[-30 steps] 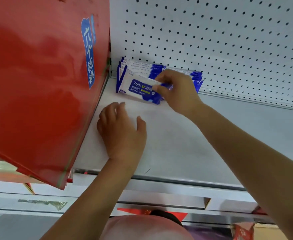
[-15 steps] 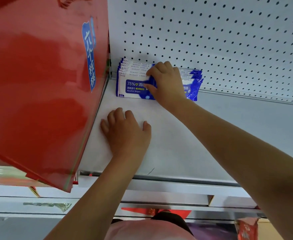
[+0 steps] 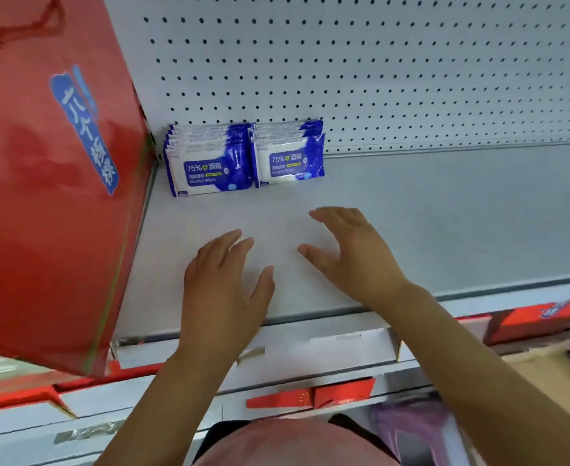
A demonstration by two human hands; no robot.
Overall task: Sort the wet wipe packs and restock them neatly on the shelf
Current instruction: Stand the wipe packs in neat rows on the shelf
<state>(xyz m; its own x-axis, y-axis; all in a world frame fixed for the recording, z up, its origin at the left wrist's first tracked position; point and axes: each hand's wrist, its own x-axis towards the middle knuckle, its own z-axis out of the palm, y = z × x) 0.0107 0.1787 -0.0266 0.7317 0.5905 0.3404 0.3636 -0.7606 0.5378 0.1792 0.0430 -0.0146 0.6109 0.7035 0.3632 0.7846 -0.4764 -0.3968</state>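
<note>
Two rows of blue-and-white wet wipe packs stand upright at the back left of the white shelf (image 3: 411,223), against the pegboard. The left row (image 3: 206,163) holds several packs, and so does the shorter right row (image 3: 287,153) beside it. My left hand (image 3: 223,284) lies flat on the shelf near its front edge, fingers straight. My right hand (image 3: 351,253) hovers just right of it, fingers spread and relaxed, holding nothing. Both hands are well in front of the packs and apart from them.
A large red box (image 3: 48,183) with a blue label stands at the shelf's left end, close beside the left row. The white pegboard (image 3: 378,68) backs the shelf. Red boxes (image 3: 539,317) and a brown carton (image 3: 546,375) sit lower right.
My right hand let go of the pack it set against the stack and drew back toward the shelf front. The packs now stand in two rows. My left hand slid slightly toward me.
</note>
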